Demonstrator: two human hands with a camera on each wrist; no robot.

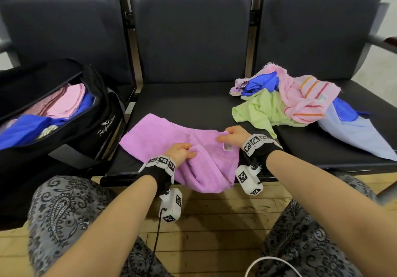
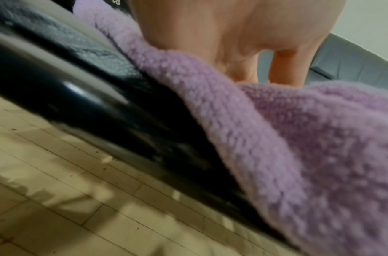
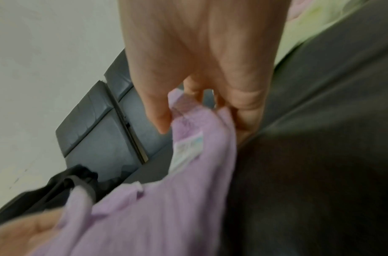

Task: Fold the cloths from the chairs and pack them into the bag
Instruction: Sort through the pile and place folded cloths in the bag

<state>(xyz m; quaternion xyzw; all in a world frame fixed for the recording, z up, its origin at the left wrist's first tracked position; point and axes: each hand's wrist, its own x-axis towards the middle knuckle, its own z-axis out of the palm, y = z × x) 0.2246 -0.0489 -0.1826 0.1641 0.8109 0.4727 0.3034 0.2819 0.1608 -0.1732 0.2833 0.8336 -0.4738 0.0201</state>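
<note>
Here, a fluffy purple towel (image 1: 171, 145) lies on the middle chair seat (image 1: 189, 100), long axis from 10 to 4 o'clock.
Left hand (image 1: 180, 151) fingers pinch its folded edge; right hand (image 1: 234, 136) fingers pinch the labelled corner. Open black bag (image 1: 90, 130) at 9 o'clock; crumpled cloth pile (image 1: 296, 102) at 2 o'clock.

I note a row of three chairs (image 1: 189, 40) ahead of me. On the left seat sits the open bag (image 1: 71, 126), with folded cloths (image 1: 64, 102) inside it. On the middle seat, at its front edge, lies the towel (image 1: 163, 139), its near end hanging over the edge. On the right seat lies a loose heap of cloths (image 1: 296, 102), well apart from the bag.
</note>
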